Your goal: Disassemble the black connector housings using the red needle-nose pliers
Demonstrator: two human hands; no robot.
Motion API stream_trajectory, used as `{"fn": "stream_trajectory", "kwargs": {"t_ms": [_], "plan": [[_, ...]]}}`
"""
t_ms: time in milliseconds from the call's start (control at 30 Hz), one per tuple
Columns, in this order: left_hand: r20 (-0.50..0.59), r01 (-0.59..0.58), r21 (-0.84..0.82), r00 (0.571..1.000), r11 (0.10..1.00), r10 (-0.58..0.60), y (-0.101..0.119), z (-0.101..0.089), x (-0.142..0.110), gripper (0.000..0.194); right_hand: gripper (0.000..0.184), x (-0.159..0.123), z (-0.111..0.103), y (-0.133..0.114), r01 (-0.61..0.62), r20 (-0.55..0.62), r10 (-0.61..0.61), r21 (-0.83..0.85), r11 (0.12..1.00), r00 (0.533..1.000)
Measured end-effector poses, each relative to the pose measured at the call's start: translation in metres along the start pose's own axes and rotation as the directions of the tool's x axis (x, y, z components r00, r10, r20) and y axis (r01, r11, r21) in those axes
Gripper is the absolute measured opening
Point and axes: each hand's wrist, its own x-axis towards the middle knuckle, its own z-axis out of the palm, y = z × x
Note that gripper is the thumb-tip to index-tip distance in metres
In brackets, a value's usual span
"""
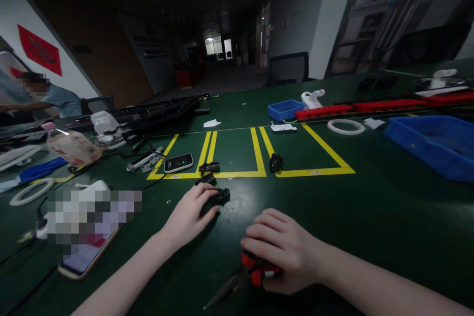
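Observation:
My right hand (283, 249) is wrapped around the red handles of needle-nose pliers (237, 281), whose pointed jaws angle down to the left. Farther left and forward, my left hand (194, 207) has its thumb and fingers closed about a small black part (223, 196) low over the table. Just beyond those fingertips lies another dark part (206, 179), with a similar black piece (209, 167) behind it on the yellow tape. A separate black piece (276, 163) rests by the taped corner to the right. What these black parts are is too dark to tell.
Yellow tape (314, 173) marks rectangles on the green table (351, 237). A small device (178, 163), a phone (89, 252) and a bottle (72, 145) are at left. Blue bins (437, 145) and a tape ring (346, 127) stand right. A person (61, 101) sits far left.

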Motion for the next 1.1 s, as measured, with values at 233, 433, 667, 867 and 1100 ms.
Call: {"fn": "stream_trajectory", "kwargs": {"t_ms": [233, 433, 667, 867, 1100], "plan": [[0.017, -0.039, -0.09, 0.999, 0.995, 0.041, -0.009, 0.007, -0.008, 0.021, 0.043, 0.002, -0.002, 0.002, -0.048, -0.016, 0.047, -0.026, 0.999, 0.999], [0.041, -0.107, -0.124, 0.993, 0.987, 0.113, -0.01, 0.005, -0.009, 0.023, 0.038, -0.004, 0.001, 0.009, -0.122, -0.088, 0.115, -0.089, 0.988, 0.99], [0.018, -0.173, -0.151, 0.984, 0.973, 0.178, -0.008, 0.002, -0.011, 0.02, 0.041, -0.005, -0.005, 0.03, -0.314, -0.051, 0.31, -0.168, 0.934, 0.949], [0.02, -0.13, -0.19, 0.99, 0.973, 0.137, -0.004, -0.005, -0.01, 0.013, 0.032, -0.007, -0.004, 0.036, -0.4, -0.055, 0.397, -0.086, 0.912, 0.916], [0.027, 0.027, -0.12, 0.999, 0.992, -0.024, -0.002, -0.007, -0.008, 0.058, 0.021, -0.01, -0.004, 0.036, -0.482, -0.002, 0.483, 0.057, 0.874, 0.876]]}}
